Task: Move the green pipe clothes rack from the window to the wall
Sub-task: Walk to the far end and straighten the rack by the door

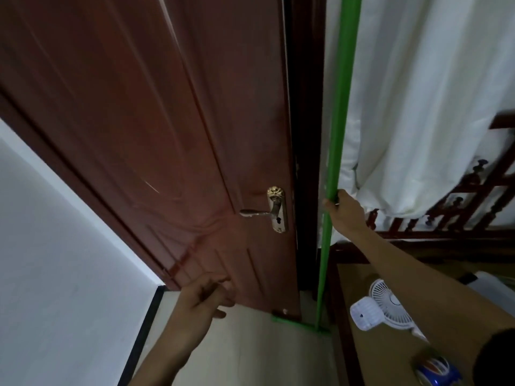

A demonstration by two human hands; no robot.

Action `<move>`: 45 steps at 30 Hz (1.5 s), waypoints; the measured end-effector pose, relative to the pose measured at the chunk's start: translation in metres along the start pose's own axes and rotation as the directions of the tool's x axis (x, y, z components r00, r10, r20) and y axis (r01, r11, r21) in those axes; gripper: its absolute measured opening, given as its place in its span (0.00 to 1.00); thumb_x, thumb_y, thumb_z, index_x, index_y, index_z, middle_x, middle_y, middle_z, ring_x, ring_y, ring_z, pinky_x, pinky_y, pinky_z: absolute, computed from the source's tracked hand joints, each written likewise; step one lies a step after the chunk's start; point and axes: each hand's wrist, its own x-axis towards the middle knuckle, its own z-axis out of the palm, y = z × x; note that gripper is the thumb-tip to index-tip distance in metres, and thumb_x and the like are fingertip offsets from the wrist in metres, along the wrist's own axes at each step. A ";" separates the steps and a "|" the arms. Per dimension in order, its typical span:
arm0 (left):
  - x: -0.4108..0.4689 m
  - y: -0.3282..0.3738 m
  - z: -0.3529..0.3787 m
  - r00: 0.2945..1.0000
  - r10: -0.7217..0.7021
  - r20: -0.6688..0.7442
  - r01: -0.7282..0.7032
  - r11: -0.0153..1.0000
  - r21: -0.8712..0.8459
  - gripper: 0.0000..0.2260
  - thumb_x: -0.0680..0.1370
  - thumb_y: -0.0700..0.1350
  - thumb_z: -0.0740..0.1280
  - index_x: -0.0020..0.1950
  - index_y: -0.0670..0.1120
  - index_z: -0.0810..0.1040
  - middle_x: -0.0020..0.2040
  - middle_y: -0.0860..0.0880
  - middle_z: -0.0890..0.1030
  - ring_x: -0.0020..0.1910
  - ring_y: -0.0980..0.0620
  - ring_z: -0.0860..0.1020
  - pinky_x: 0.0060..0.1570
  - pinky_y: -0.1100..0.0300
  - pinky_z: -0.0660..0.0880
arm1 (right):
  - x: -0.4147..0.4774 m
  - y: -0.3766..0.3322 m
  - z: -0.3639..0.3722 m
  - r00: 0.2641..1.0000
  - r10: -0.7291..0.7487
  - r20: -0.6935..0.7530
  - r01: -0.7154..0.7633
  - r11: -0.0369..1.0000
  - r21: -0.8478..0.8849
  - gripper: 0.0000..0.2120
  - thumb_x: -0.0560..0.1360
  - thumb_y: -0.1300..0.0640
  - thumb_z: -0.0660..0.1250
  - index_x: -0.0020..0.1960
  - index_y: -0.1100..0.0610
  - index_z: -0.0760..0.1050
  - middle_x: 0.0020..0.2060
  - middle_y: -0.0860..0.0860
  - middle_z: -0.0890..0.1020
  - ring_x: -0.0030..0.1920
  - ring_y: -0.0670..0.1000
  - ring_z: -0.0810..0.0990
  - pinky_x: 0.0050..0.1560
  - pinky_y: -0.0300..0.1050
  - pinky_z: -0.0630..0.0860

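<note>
The green pipe clothes rack (338,107) shows as one tall upright pole, right of the door edge, with its green foot (284,320) on the pale floor. White cloth (418,121) hangs on it to the right. My right hand (344,210) is closed around the pole at about door-handle height. My left hand (204,298) hangs in the air in front of the lower door, fingers loosely curled and apart, holding nothing. The rest of the rack is out of view or hidden by the cloth.
A reddish-brown door (167,135) with a brass handle (274,210) stands just left of the pole. White wall (55,232) with a black skirting lies at the left. At the right are a wooden table (390,358) with a white fan (381,307), a can (434,369) and carved dark furniture (473,196).
</note>
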 end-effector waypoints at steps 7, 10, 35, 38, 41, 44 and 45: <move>0.025 0.003 -0.014 0.999 -0.003 -0.039 0.001 0.999 -0.034 0.10 0.78 0.35 0.62 0.51 0.46 0.80 0.44 0.40 0.85 0.44 0.42 0.84 0.40 0.56 0.78 | -0.004 -0.024 0.033 0.970 -0.239 0.037 0.241 0.967 -0.084 0.16 0.76 0.48 0.63 0.50 0.63 0.73 0.34 0.58 0.81 0.37 0.61 0.81 0.36 0.46 0.72; 0.040 0.018 -0.019 0.999 0.018 -0.045 -0.020 0.999 -0.041 0.08 0.78 0.36 0.64 0.48 0.47 0.81 0.39 0.47 0.85 0.39 0.50 0.82 0.36 0.62 0.78 | -0.006 -0.044 0.052 0.950 -0.301 0.078 0.308 0.947 -0.092 0.16 0.76 0.46 0.64 0.52 0.60 0.74 0.35 0.57 0.83 0.37 0.59 0.82 0.36 0.46 0.73; 0.210 0.110 -0.177 0.703 0.504 -0.502 -0.399 0.864 0.308 0.10 0.75 0.46 0.66 0.49 0.41 0.73 0.39 0.45 0.76 0.41 0.38 0.79 0.43 0.43 0.79 | -0.019 -0.250 0.265 0.751 -0.503 0.428 0.515 0.852 0.098 0.17 0.73 0.43 0.65 0.49 0.57 0.76 0.40 0.56 0.84 0.42 0.58 0.82 0.37 0.43 0.69; 0.224 0.098 -0.220 0.703 0.488 -0.518 -0.372 0.872 0.317 0.09 0.76 0.46 0.67 0.48 0.41 0.73 0.39 0.45 0.76 0.42 0.38 0.80 0.44 0.42 0.79 | -0.019 -0.281 0.303 0.731 -0.504 0.460 0.519 0.848 0.106 0.17 0.73 0.43 0.66 0.47 0.57 0.76 0.41 0.56 0.85 0.42 0.58 0.82 0.37 0.43 0.69; 0.237 0.083 -0.262 0.708 0.457 -0.538 -0.339 0.889 0.308 0.09 0.76 0.46 0.67 0.47 0.41 0.73 0.39 0.45 0.77 0.40 0.40 0.79 0.44 0.42 0.79 | -0.019 -0.313 0.341 0.701 -0.502 0.508 0.518 0.847 0.122 0.16 0.72 0.45 0.67 0.50 0.57 0.76 0.43 0.56 0.85 0.44 0.59 0.82 0.40 0.45 0.75; 0.249 0.070 -0.300 0.711 0.430 -0.556 -0.299 0.901 0.314 0.10 0.76 0.46 0.66 0.49 0.39 0.73 0.40 0.42 0.79 0.39 0.43 0.78 0.43 0.45 0.79 | -0.021 -0.342 0.376 0.671 -0.512 0.536 0.534 0.836 0.131 0.16 0.73 0.46 0.67 0.51 0.58 0.76 0.45 0.57 0.85 0.46 0.59 0.82 0.45 0.48 0.78; 0.252 0.066 -0.312 0.711 0.421 -0.562 -0.287 0.905 0.314 0.10 0.76 0.46 0.66 0.49 0.39 0.73 0.40 0.41 0.79 0.38 0.43 0.78 0.43 0.45 0.79 | -0.022 -0.351 0.387 0.665 -0.512 0.544 0.535 0.834 0.132 0.16 0.73 0.46 0.67 0.51 0.58 0.76 0.45 0.57 0.84 0.46 0.59 0.82 0.45 0.49 0.78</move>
